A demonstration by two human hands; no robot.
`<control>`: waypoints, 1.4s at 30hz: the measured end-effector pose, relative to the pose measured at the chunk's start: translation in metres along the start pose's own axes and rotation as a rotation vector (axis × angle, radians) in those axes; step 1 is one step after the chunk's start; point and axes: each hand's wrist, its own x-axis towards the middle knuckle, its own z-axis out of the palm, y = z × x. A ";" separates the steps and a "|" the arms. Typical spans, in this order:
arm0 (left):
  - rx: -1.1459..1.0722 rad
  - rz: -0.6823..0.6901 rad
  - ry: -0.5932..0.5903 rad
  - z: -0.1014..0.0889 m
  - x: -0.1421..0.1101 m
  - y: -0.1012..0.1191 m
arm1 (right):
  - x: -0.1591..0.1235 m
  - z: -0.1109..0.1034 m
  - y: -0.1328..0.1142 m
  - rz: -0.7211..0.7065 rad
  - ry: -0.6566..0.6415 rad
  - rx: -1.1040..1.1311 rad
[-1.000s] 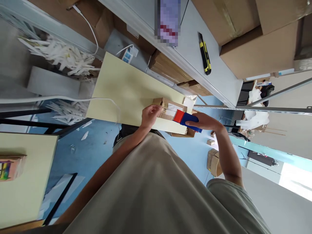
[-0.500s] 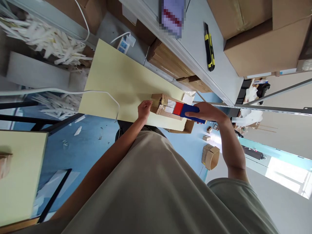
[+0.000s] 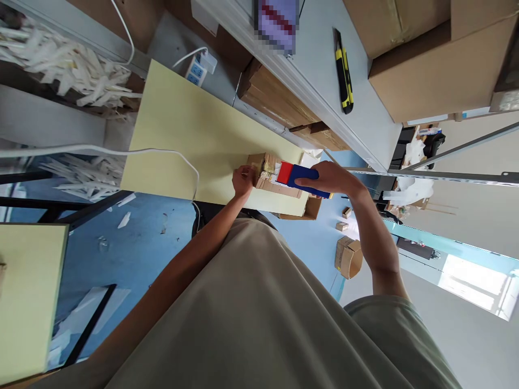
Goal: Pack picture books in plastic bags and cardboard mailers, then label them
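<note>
A small cardboard box [image 3: 275, 187] with shiny tape and a white label lies on the pale yellow table [image 3: 174, 119]. My left hand [image 3: 243, 181] is closed, its curled fingers against the box's left end; the fingertips are partly hidden. In my right hand [image 3: 322, 179] is a blue tape dispenser [image 3: 310, 174] with a red front part. The fingers wrap round its blue body, and the red end rests on or just over the box's labelled top; I cannot tell whether it touches.
A yellow-and-black utility knife [image 3: 344, 73] lies on the grey shelf [image 3: 316, 81] beside large cartons [image 3: 438, 75]. A white cable [image 3: 158, 150] crosses the table's left part. A power strip [image 3: 196, 72] sits behind, and an open carton [image 3: 348, 257] stands on the blue floor.
The dispenser in my right hand has shifted left over the box's label. My left hand has moved slightly right, up against the box end. The whole view has shifted a little left.
</note>
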 end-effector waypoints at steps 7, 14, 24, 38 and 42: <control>0.193 0.122 -0.058 -0.012 0.003 0.007 | 0.001 -0.002 -0.013 -0.020 0.020 -0.099; 0.281 0.107 -0.161 -0.018 0.004 0.018 | -0.002 -0.002 -0.019 -0.017 0.006 -0.086; 0.264 0.204 -0.344 -0.033 0.007 0.052 | -0.004 0.002 -0.017 0.016 0.012 -0.101; 0.544 0.519 -0.660 -0.024 0.019 0.068 | -0.004 0.008 0.009 0.057 0.020 -0.133; 0.551 0.502 -0.707 -0.028 0.020 0.068 | 0.005 0.014 0.043 0.106 -0.069 -0.038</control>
